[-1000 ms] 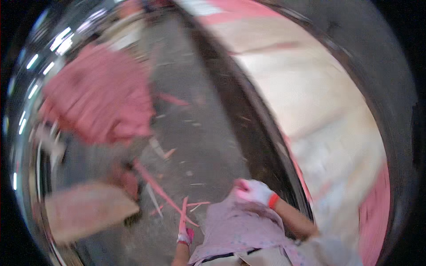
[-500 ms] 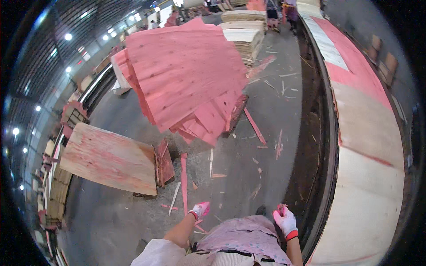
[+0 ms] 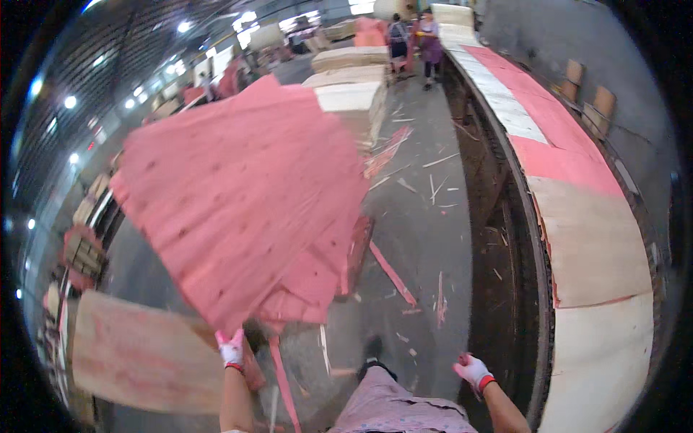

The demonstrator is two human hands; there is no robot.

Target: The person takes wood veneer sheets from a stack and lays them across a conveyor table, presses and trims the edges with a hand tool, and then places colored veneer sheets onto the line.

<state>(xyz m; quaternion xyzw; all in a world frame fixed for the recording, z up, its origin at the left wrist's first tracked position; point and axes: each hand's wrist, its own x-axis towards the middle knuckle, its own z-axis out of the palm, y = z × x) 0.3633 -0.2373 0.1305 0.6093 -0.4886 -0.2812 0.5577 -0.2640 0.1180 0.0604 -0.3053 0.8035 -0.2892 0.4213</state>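
A fanned stack of pink wood veneer sheets (image 3: pixel 245 195) lies ahead of me on the left. At the near corner of its top sheet is my left hand (image 3: pixel 231 351), in a white glove with pink fingers, closed on that corner. Off to the right, away from the stack, my right hand (image 3: pixel 473 372) is gloved the same way. Its fingers are curled around a small dark reddish thing that I cannot make out.
A long bed of pale and pink veneer sheets (image 3: pixel 592 245) runs along the right, beside a dark trough (image 3: pixel 498 289). Veneer scraps (image 3: pixel 393 274) litter the floor. A streaked board (image 3: pixel 144 353) lies at left. Beyond are pale stacks (image 3: pixel 354 101) and two people (image 3: pixel 430 47).
My left hand has reached forward and left to the pink sheet's corner. The pink stack now appears nearer. My right hand has swung slightly outward, and my foot shows ahead.
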